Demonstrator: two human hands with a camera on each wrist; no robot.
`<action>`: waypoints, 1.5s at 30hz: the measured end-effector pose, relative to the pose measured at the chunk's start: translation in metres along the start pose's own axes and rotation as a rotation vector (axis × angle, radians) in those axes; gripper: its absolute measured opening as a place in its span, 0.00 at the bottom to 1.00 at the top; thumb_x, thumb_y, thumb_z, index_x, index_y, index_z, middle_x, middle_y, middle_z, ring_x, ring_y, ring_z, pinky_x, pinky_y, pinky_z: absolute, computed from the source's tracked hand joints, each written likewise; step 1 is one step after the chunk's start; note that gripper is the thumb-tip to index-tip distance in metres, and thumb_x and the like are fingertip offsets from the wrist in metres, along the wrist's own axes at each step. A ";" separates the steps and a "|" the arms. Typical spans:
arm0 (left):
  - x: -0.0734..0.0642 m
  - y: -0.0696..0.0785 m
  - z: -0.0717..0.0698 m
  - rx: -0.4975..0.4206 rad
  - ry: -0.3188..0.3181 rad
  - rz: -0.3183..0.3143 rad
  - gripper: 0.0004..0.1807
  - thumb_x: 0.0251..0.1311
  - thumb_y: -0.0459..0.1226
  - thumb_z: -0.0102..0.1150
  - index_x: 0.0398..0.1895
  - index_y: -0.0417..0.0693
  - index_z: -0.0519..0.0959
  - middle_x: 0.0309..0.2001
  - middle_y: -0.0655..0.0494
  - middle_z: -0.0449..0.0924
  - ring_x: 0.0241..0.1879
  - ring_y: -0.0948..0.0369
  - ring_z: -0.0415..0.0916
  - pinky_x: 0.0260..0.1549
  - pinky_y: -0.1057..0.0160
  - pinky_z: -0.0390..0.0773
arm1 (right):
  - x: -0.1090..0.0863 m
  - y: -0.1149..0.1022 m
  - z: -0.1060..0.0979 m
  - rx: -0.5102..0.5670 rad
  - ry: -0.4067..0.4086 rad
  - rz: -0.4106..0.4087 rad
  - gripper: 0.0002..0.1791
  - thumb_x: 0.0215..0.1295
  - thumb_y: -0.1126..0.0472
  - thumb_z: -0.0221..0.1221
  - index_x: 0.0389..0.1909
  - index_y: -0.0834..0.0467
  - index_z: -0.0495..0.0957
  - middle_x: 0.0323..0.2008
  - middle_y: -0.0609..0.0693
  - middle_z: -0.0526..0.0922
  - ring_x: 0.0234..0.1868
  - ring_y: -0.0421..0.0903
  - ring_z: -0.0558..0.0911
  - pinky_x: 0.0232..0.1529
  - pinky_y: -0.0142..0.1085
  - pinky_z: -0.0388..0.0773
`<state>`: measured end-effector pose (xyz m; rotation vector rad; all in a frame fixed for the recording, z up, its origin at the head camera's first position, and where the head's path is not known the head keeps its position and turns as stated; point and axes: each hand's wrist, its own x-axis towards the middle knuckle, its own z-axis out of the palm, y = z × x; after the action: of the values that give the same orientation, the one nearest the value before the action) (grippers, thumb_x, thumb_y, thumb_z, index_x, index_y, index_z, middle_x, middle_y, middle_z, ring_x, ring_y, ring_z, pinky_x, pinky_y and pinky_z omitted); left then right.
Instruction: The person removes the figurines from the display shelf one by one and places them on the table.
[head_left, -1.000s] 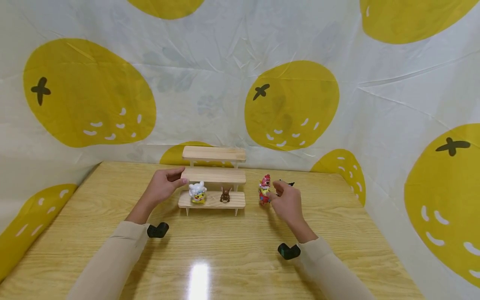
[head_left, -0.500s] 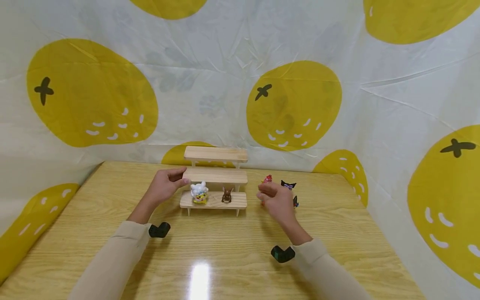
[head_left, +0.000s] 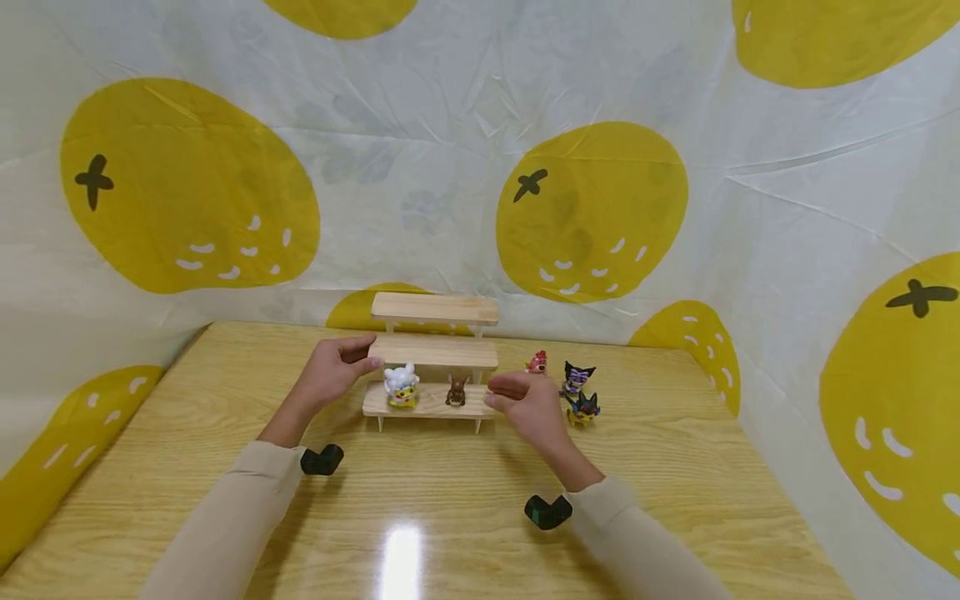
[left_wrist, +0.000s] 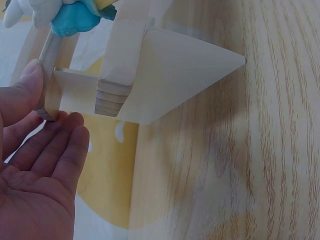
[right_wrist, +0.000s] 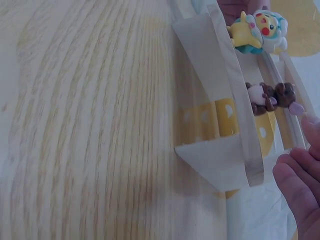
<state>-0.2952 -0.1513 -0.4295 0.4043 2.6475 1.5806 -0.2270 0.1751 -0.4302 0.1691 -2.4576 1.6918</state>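
A three-tier wooden display stand (head_left: 433, 352) stands on the table. My left hand (head_left: 330, 371) holds the left end of its middle tier, thumb on top and fingers beneath in the left wrist view. On the lowest tier sit a figurine with a fluffy white hood and yellow body (head_left: 401, 387) and a small brown figurine (head_left: 456, 391). My right hand (head_left: 528, 408) is by the stand's right end, holding nothing. In the right wrist view its thumb and fingers (right_wrist: 295, 187) are apart, close to the tier ends.
Right of the stand are a red-and-pink figurine (head_left: 537, 363), partly hidden by my right hand, a black-and-purple figurine (head_left: 576, 379) and a yellow figurine with black ears (head_left: 582, 409). Behind the wooden table (head_left: 300, 533) hangs a white cloth (head_left: 420, 200) printed with large yellow fruit.
My right hand has left the red-and-pink figurine and moved left to the stand's right end. The black-eared figurines it covered now show. My left hand stays on the stand.
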 end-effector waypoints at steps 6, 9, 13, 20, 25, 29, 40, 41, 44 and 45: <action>-0.001 0.001 0.000 0.003 -0.005 -0.005 0.33 0.75 0.44 0.62 0.77 0.42 0.68 0.77 0.42 0.67 0.73 0.43 0.71 0.67 0.42 0.77 | 0.002 -0.004 0.016 0.061 -0.021 0.016 0.16 0.61 0.70 0.72 0.51 0.66 0.88 0.50 0.64 0.90 0.51 0.58 0.90 0.49 0.40 0.90; 0.000 0.001 -0.001 -0.002 -0.004 -0.008 0.33 0.75 0.44 0.62 0.77 0.42 0.68 0.77 0.42 0.67 0.73 0.43 0.71 0.67 0.42 0.77 | 0.005 -0.006 0.023 0.090 -0.026 0.026 0.16 0.61 0.69 0.72 0.50 0.64 0.88 0.49 0.62 0.90 0.51 0.57 0.90 0.49 0.42 0.90; 0.001 0.000 0.000 -0.008 -0.007 -0.001 0.32 0.74 0.43 0.62 0.77 0.42 0.68 0.77 0.42 0.68 0.73 0.44 0.71 0.67 0.43 0.78 | 0.008 -0.009 0.031 0.124 -0.033 0.021 0.15 0.59 0.70 0.74 0.48 0.65 0.89 0.46 0.63 0.91 0.48 0.56 0.91 0.47 0.41 0.90; 0.000 0.000 0.000 -0.009 -0.002 0.001 0.32 0.75 0.43 0.61 0.77 0.42 0.68 0.77 0.43 0.67 0.73 0.44 0.71 0.67 0.42 0.77 | 0.013 -0.010 0.043 0.145 -0.046 -0.010 0.14 0.58 0.73 0.73 0.45 0.67 0.88 0.43 0.64 0.91 0.44 0.54 0.92 0.44 0.37 0.90; 0.000 0.001 0.001 -0.020 0.002 -0.001 0.32 0.74 0.43 0.62 0.77 0.43 0.68 0.77 0.43 0.67 0.73 0.44 0.71 0.67 0.43 0.77 | 0.015 -0.013 0.046 0.098 -0.019 0.020 0.11 0.59 0.72 0.73 0.43 0.63 0.89 0.41 0.60 0.92 0.41 0.48 0.91 0.40 0.33 0.89; 0.002 -0.001 0.001 -0.025 0.004 0.002 0.32 0.74 0.42 0.62 0.77 0.43 0.68 0.77 0.43 0.67 0.73 0.44 0.71 0.67 0.42 0.77 | 0.016 -0.014 0.045 0.050 -0.005 0.028 0.09 0.60 0.70 0.73 0.41 0.62 0.89 0.39 0.58 0.92 0.37 0.44 0.90 0.37 0.33 0.87; 0.001 -0.003 0.002 -0.010 -0.002 0.003 0.32 0.74 0.43 0.62 0.77 0.44 0.68 0.77 0.43 0.67 0.73 0.44 0.71 0.67 0.43 0.78 | 0.015 -0.008 0.032 0.036 0.027 0.059 0.08 0.58 0.71 0.73 0.39 0.62 0.89 0.37 0.58 0.92 0.34 0.43 0.90 0.35 0.32 0.86; 0.001 -0.003 0.002 -0.013 -0.001 0.001 0.32 0.74 0.43 0.62 0.77 0.44 0.68 0.77 0.43 0.67 0.73 0.44 0.71 0.67 0.43 0.78 | 0.014 -0.008 0.030 0.042 0.029 0.057 0.08 0.58 0.72 0.73 0.39 0.62 0.89 0.37 0.58 0.92 0.34 0.44 0.90 0.35 0.33 0.87; 0.000 -0.002 0.001 -0.020 -0.002 -0.001 0.32 0.74 0.42 0.62 0.77 0.44 0.68 0.77 0.42 0.66 0.73 0.44 0.71 0.67 0.43 0.78 | 0.013 -0.006 0.025 0.058 0.030 0.045 0.09 0.57 0.74 0.73 0.38 0.64 0.89 0.37 0.60 0.92 0.34 0.45 0.90 0.35 0.34 0.88; 0.000 -0.001 0.001 -0.021 -0.001 -0.001 0.32 0.74 0.42 0.62 0.77 0.44 0.68 0.77 0.42 0.66 0.73 0.44 0.71 0.67 0.43 0.78 | 0.013 -0.006 0.024 0.061 0.029 0.039 0.09 0.57 0.74 0.73 0.39 0.64 0.89 0.37 0.60 0.92 0.34 0.45 0.90 0.36 0.34 0.88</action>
<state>-0.2956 -0.1512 -0.4308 0.4025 2.6275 1.6054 -0.2402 0.1510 -0.4307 0.1035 -2.4053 1.7737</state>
